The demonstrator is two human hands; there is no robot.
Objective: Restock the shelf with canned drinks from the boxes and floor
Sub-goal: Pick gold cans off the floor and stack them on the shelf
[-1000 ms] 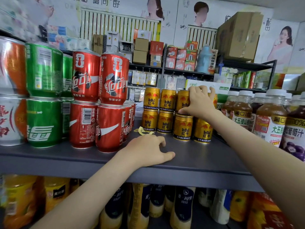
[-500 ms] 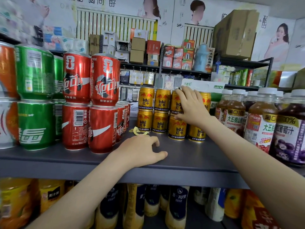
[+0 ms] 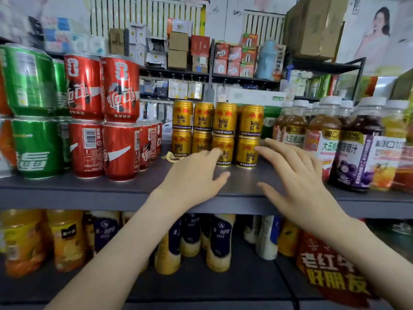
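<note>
Gold canned drinks stand two high in a row at the middle of the grey shelf. Red cola cans and green cans are stacked two high to their left. My left hand hovers over the shelf's front edge, fingers spread, fingertips close to the lower gold cans. My right hand is beside it on the right, fingers apart, index tip near the lower right gold can. Neither hand holds anything.
Juice and tea bottles crowd the shelf's right side. A yellow scrap lies by the gold cans. Below are orange juice bottles and dark-labelled bottles. A red sign hangs at lower right. Boxes fill shelves behind.
My right hand has come off the upper gold cans and drawn back toward the shelf's front. My left hand has lifted and opened, fingers reaching toward the lower cans. The view has dropped slightly.
</note>
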